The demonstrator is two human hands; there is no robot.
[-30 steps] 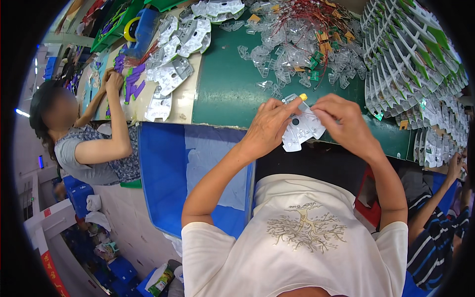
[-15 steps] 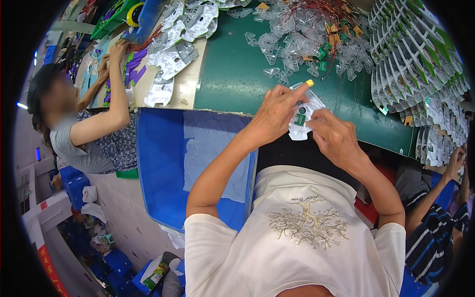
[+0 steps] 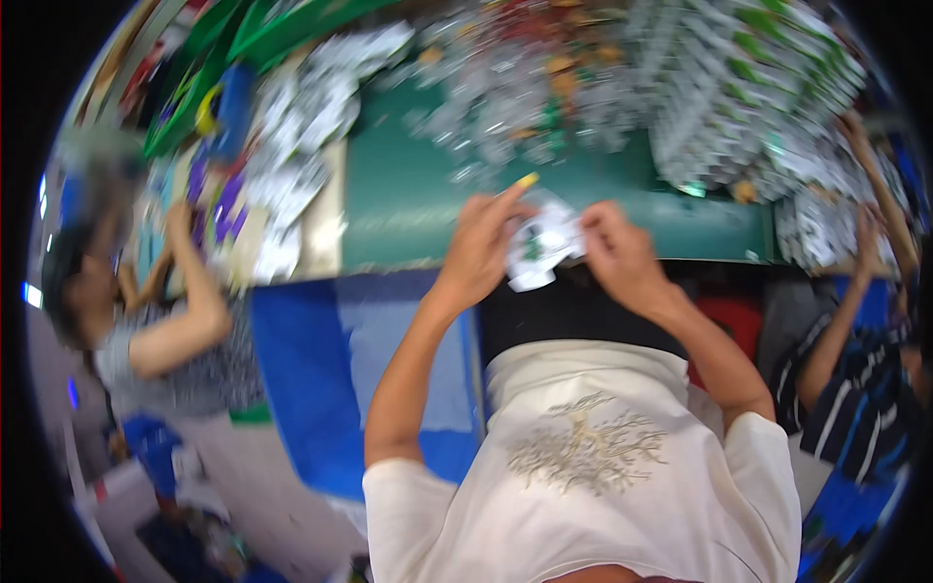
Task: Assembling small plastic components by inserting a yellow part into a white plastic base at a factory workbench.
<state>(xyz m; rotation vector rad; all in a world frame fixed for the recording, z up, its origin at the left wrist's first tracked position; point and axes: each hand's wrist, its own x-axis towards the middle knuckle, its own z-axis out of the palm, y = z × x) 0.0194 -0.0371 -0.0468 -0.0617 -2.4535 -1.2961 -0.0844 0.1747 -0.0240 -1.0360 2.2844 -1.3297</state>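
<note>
The left hand (image 3: 478,248) is pinching the left side of a white shell (image 3: 559,229) between thumb and fingers, with a yellow patch (image 3: 526,181) showing at the tip of its index finger. The right hand (image 3: 622,255) is closing its fingertips together at the shell's right edge; blur is hiding whether they are pinching the rim or something small beside it. A green circuit board (image 3: 532,243) is lying on the shell's face near the left fingers, and I cannot tell whether anything is fixing it there

The shell is hanging in the air, its lower end jutting past the near edge of the green table (image 3: 389,175) over a dark gap. If the left pinch were slackening, the shell could be dropping there; if it were tilting, or a fingertip were brushing the board, a loose board could be sliding off

Farther out, clear plastic pieces (image 3: 496,117) are lying heaped with red wires (image 3: 530,24), which could be snagging on one another if pulled. Stacked shells (image 3: 719,97) are crowding the right, where a knock could be toppling them

As for writing, the pale shirt (image 3: 573,525) is carrying a gold tree print (image 3: 583,447), but nothing is reading as words, and no label or brand is showing legibly
</note>
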